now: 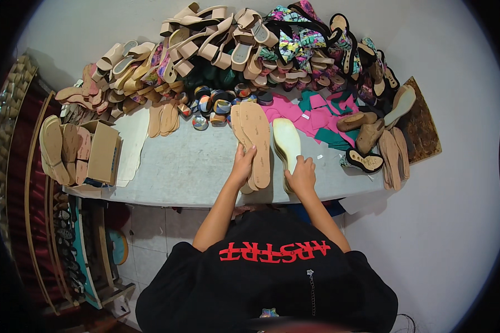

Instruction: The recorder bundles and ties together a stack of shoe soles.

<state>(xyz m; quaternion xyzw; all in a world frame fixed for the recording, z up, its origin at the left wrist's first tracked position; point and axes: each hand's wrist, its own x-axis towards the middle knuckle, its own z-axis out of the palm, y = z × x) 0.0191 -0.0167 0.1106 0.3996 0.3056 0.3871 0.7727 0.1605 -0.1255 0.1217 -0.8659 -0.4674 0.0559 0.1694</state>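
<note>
My left hand (243, 165) grips a small stack of tan insoles (258, 141) by its left edge, thumb on top. The insoles stand long-ways over the table's middle, slightly fanned. In my right hand (302, 176) is a stack of pale, whitish-green soles (285, 140), held along its lower right side. Its lower edges look tan. The two stacks are side by side with a narrow gap between them. The fingers under each stack are partly hidden.
Sandals and heeled shoes (216, 50) pile along the grey table's (172, 161) far side. Pink fabric pieces (283, 108) and brown shoe lasts (369, 136) lie at right, near more tan insoles (391, 158). A cardboard box (103, 152) stands at left, beside bundled insoles (54, 147).
</note>
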